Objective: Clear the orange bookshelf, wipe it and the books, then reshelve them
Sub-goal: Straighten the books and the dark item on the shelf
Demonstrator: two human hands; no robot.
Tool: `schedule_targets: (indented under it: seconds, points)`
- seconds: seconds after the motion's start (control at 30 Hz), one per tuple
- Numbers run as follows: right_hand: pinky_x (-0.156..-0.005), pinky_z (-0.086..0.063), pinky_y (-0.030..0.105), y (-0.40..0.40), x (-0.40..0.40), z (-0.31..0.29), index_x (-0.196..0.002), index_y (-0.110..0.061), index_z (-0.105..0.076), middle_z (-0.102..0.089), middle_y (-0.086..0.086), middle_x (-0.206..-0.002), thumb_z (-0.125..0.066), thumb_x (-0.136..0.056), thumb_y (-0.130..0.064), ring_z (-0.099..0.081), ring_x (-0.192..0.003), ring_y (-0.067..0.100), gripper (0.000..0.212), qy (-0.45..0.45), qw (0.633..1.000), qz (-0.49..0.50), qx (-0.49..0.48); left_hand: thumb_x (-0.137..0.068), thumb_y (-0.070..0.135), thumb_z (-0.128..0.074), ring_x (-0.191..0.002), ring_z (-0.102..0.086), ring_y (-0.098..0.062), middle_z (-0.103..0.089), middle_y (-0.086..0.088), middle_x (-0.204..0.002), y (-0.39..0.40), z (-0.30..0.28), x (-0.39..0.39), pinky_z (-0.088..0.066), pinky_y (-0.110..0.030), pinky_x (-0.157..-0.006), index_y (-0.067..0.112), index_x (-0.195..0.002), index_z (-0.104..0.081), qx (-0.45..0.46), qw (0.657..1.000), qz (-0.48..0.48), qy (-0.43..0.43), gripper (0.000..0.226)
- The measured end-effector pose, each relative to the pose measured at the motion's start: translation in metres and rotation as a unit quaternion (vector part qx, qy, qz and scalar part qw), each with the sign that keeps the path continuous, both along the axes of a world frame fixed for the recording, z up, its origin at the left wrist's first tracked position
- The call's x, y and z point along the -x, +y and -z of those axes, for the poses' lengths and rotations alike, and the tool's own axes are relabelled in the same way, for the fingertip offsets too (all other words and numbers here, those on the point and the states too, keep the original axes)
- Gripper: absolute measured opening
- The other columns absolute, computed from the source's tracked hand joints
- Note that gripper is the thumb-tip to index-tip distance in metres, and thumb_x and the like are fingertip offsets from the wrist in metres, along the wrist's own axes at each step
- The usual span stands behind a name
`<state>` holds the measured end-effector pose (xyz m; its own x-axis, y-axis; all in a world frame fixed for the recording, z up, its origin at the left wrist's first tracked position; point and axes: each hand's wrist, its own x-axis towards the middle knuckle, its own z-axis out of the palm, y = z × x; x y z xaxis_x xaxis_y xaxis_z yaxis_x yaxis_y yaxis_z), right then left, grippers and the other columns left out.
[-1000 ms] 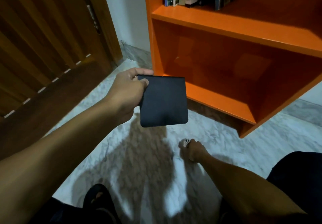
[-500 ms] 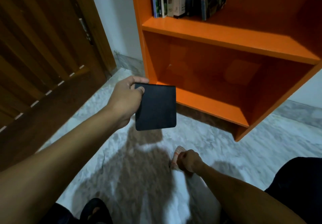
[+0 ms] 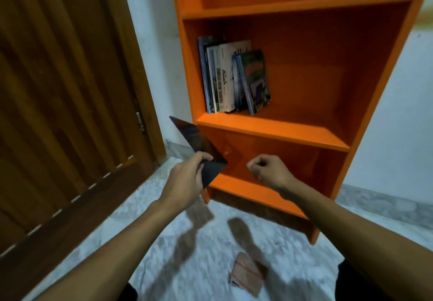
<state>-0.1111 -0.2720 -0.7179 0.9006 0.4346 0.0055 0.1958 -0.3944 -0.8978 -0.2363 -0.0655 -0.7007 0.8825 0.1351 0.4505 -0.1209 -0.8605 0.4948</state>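
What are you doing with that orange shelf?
A person is crouched in front of the bookshelf. Their left hand pinches a thin black book by one corner, tilted, just in front of the shelf's left edge. Their right hand is curled in a loose fist and holds nothing. A few books stand on the middle shelf, and a cloth lies on the floor.

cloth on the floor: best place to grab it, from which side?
Pinch the cloth at its upper folded edge, coming straight down from above. It lies flat and folded on the floor, so no side gives purchase. The right hand holds nothing and is nearer.
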Motion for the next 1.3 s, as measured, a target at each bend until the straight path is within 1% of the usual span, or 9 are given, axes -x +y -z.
schedule_targets:
  seconds: [0.17,0.37,0.6,0.7,0.77,0.9,1.0,1.1,1.3]
  points:
    - [-0.062,-0.046,0.029,0.022,0.029,-0.075,-0.112,-0.013,-0.064,-0.061,0.002,-0.079,-0.059,-0.099,-0.037,-0.055,-0.064,0.015,0.028,-0.07,0.994,-0.034,-0.07,-0.088,0.013,-0.045,-0.103,-0.067,-0.026,-0.066,0.0,-0.127,-0.015,-0.025,0.013,-0.052,-0.036,-0.069,0.023,-0.132,-0.054,-0.262,0.962,0.068,0.017,0.046]
    - [-0.057,-0.041,0.03,0.028,0.038,-0.122,-0.149,-0.015,-0.037,-0.054,-0.003,-0.068,-0.061,-0.095,-0.043,-0.055,-0.06,0.011,0.066,-0.159,0.98,0.048,-0.11,-0.085,0.01,-0.057,-0.065,-0.061,-0.019,-0.061,0.002,-0.079,-0.032,-0.051,-0.002,-0.048,-0.032,-0.05,0.021,-0.102,-0.057,-0.434,0.894,0.107,-0.045,0.021]
    - [-0.063,-0.057,0.039,-0.001,0.006,-0.145,-0.146,-0.008,-0.041,-0.069,0.009,-0.072,-0.058,-0.097,-0.023,-0.069,-0.067,0.025,0.054,-0.18,0.974,0.119,-0.064,-0.092,0.016,-0.054,-0.086,-0.068,-0.022,-0.067,-0.001,-0.09,-0.053,-0.072,-0.051,-0.052,-0.04,-0.083,0.02,-0.106,-0.056,-0.496,0.85,0.14,-0.109,0.014]
    - [-0.056,-0.058,0.043,-0.014,-0.018,-0.15,-0.115,-0.009,-0.059,-0.068,0.012,-0.071,-0.056,-0.093,-0.013,-0.068,-0.063,0.033,0.022,-0.187,0.968,0.155,-0.062,-0.096,0.014,-0.057,-0.105,-0.066,-0.027,-0.069,-0.004,-0.101,-0.063,-0.074,-0.081,-0.034,-0.059,-0.112,0.023,-0.127,-0.05,-0.5,0.845,0.124,-0.141,0.033]
    - [-0.056,-0.059,0.044,-0.024,-0.039,-0.151,-0.103,-0.01,-0.061,-0.068,0.01,-0.078,-0.056,-0.093,-0.01,-0.068,-0.066,0.033,0.011,-0.174,0.965,0.183,-0.076,-0.096,0.011,-0.059,-0.128,-0.055,-0.03,-0.066,-0.006,-0.122,-0.068,-0.078,-0.095,-0.023,-0.064,-0.118,0.024,-0.137,-0.044,-0.469,0.859,0.103,-0.18,0.046]
    - [-0.056,-0.06,0.042,-0.047,-0.09,-0.137,-0.129,-0.011,-0.056,-0.068,0.01,-0.08,-0.056,-0.095,-0.01,-0.063,-0.058,0.021,0.034,-0.176,0.95,0.247,-0.076,-0.084,-0.001,-0.064,-0.151,-0.022,-0.029,-0.033,-0.007,-0.158,-0.049,-0.075,-0.121,-0.009,-0.063,-0.122,0.024,-0.147,-0.031,-0.264,0.944,0.017,-0.199,0.075]
    - [-0.072,-0.062,0.04,-0.047,-0.122,-0.124,-0.145,-0.013,-0.043,-0.069,0.009,-0.096,-0.051,-0.097,-0.026,-0.069,-0.074,0.022,0.051,-0.23,0.93,0.284,-0.034,-0.093,0.025,-0.065,-0.153,-0.011,-0.03,-0.015,-0.01,-0.164,-0.024,-0.06,-0.162,-0.015,-0.058,-0.122,0.026,-0.155,-0.011,-0.046,0.984,-0.08,-0.152,0.082]
    - [-0.092,-0.054,0.04,-0.036,-0.147,-0.106,-0.143,-0.009,-0.045,-0.057,0.012,-0.123,-0.052,-0.1,-0.028,-0.061,-0.108,0.029,0.047,-0.286,0.902,0.32,0.041,-0.091,0.045,-0.066,-0.153,-0.003,-0.035,0.001,-0.013,-0.167,-0.013,-0.048,-0.215,-0.016,-0.052,-0.123,0.023,-0.159,0.007,0.104,0.979,-0.144,-0.095,0.102]
    - [-0.078,-0.05,0.052,-0.02,-0.189,-0.066,-0.12,-0.001,-0.061,-0.057,0.027,-0.114,-0.063,-0.094,-0.016,-0.059,-0.091,0.049,0.03,-0.313,0.877,0.343,0.128,-0.083,0.06,-0.069,-0.153,0.014,-0.034,0.022,-0.012,-0.165,-0.016,-0.019,-0.318,-0.002,-0.054,-0.124,0.013,-0.157,0.019,0.254,0.945,-0.193,-0.076,0.124]
